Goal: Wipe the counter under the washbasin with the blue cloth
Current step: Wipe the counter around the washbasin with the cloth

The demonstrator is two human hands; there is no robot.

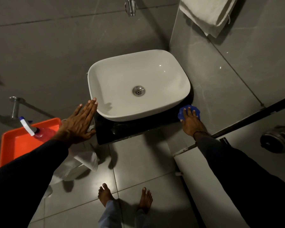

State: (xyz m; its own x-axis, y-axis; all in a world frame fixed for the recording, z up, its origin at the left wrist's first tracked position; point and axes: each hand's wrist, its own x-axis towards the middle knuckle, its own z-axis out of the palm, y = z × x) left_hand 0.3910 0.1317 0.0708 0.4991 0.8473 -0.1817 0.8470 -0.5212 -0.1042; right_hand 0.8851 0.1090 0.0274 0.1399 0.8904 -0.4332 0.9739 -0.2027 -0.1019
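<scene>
- Cloth: 1 blue cloth, bunched at the right end of the counter, just beside the washbasin's right front corner and against the side wall.
- Right hand: 1, palm down on the blue cloth with fingers spread over it, pressing rather than clenching.
- Counter: 1 black glossy slab, mostly covered by the basin; a bare strip shows along the front and left.
- Washbasin: 1 white rounded-rectangle bowl sitting on the counter, with 1 metal drain in its floor.
- Left hand: 1, flat and open, holding nothing, fingertips touching the basin's left front rim.
- Tap: 1 chrome spout on the wall above the basin.
- Orange tray: 1, left of the counter, holding 1 spray bottle of pink liquid.
- Towels: 1 pale towel hanging upper right; 1 white cloth draped below the counter's left end.
- Room: grey tiled walls and floor; 2 bare feet on the tiles.
</scene>
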